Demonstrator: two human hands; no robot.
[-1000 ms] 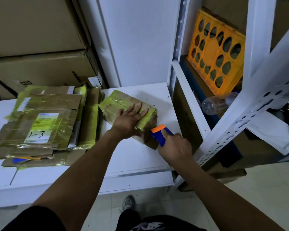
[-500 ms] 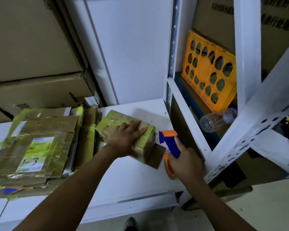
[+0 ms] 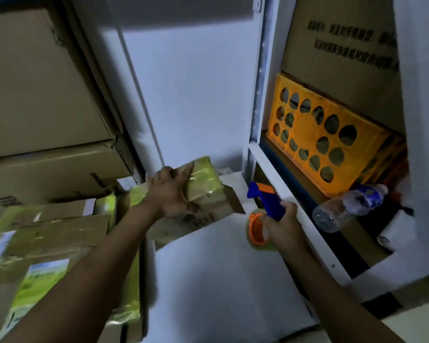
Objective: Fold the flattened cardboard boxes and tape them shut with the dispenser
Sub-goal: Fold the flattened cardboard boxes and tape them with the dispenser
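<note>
A small folded cardboard box (image 3: 203, 194), wrapped in yellow-green tape, is tilted up on the white table (image 3: 208, 280) with one loose flap sticking out to the right. My left hand (image 3: 170, 191) grips its top left side. Apart from the box, to its right, my right hand (image 3: 280, 225) holds the tape dispenser (image 3: 263, 214), which has a blue handle, an orange hub and a roll of clear tape. A pile of flattened cardboard boxes (image 3: 42, 243) with yellow-green tape lies at the left.
Big brown cartons (image 3: 40, 95) are stacked at the back left. A white metal shelf frame (image 3: 282, 184) stands close on the right, holding an orange crate (image 3: 327, 142) and an empty plastic bottle (image 3: 344, 206).
My left hand has lifted and tipped the small box back and to the left. My right hand has drawn the dispenser away from the box. The camera has come closer and tilted up.
</note>
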